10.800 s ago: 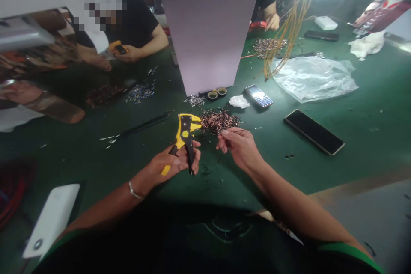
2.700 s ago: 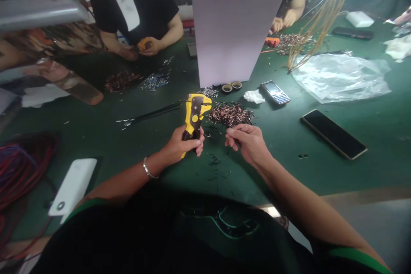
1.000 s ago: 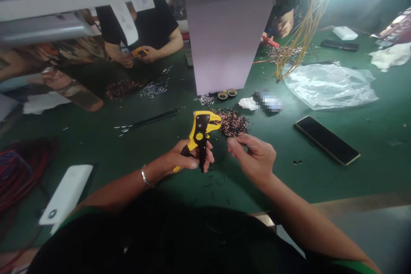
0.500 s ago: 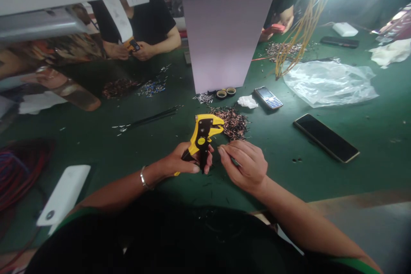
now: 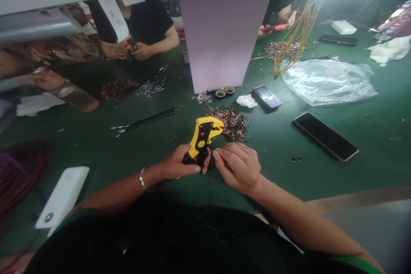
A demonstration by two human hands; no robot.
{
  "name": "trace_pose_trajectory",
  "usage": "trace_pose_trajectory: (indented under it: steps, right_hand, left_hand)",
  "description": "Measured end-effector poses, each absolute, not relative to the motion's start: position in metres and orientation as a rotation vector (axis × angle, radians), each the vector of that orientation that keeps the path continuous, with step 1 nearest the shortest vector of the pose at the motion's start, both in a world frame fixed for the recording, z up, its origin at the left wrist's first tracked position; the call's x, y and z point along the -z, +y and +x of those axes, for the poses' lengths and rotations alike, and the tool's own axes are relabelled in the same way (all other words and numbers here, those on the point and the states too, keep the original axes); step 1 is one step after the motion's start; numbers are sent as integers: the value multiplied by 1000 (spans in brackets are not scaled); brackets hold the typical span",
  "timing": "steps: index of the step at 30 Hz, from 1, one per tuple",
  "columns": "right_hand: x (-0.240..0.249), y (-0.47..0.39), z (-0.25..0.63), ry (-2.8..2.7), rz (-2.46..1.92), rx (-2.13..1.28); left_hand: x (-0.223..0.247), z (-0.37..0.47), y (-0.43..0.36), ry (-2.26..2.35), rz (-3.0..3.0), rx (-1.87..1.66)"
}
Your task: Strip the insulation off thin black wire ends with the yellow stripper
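My left hand (image 5: 184,160) is wrapped round the handles of a yellow and black wire stripper (image 5: 201,137), whose jaws point to the right. Close beside the tool, my right hand (image 5: 239,165) is closed, thumb and fingertips pinched together; what they hold is too small to make out. Just beyond the stripper's jaws lies a heap of short copper and black wire pieces (image 5: 233,122). Behind that heap are small silvery pieces (image 5: 203,97) and two dark tape rolls (image 5: 224,92).
A keypad phone (image 5: 268,96), crumpled tissue (image 5: 246,101), smartphone (image 5: 325,136) and clear plastic bag (image 5: 330,81) lie to the right. Left are black wires (image 5: 146,119), a white device (image 5: 62,197) and a red cable coil (image 5: 22,175). A pale upright panel (image 5: 221,38) stands ahead; co-workers sit beyond.
My right hand has shifted slightly left, nearer the stripper's handles. The stripper in my left hand has dipped a little, and its handles look closer together.
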State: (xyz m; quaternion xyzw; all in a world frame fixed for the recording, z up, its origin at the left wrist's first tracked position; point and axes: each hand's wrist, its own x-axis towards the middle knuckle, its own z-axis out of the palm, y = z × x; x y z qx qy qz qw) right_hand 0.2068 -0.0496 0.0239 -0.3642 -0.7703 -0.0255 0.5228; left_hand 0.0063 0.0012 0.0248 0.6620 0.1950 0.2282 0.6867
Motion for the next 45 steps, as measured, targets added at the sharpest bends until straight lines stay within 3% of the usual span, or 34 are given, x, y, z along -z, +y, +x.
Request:
trace_pose_trajectory:
  steps: [24,27,30,35,45]
  right_hand:
    - [-13,-45,205,-1723,-933,-54]
    - [-17,-46,208,-1611,-1018,-218]
    - [-21,-43,212,-1293,-1106,-588]
    - [-25,-30,215,-743,-941,-1098]
    - [-27,-31,211,-678,-897,-1269]
  left_hand:
    - [-7,4,-5,809,1340,-538]
    - [-9,5,-2,680,1193,-529]
    - [-14,5,1,524,1026,-494]
    - [-18,3,6,381,937,-423]
    - [-9,3,2,305,930,-362]
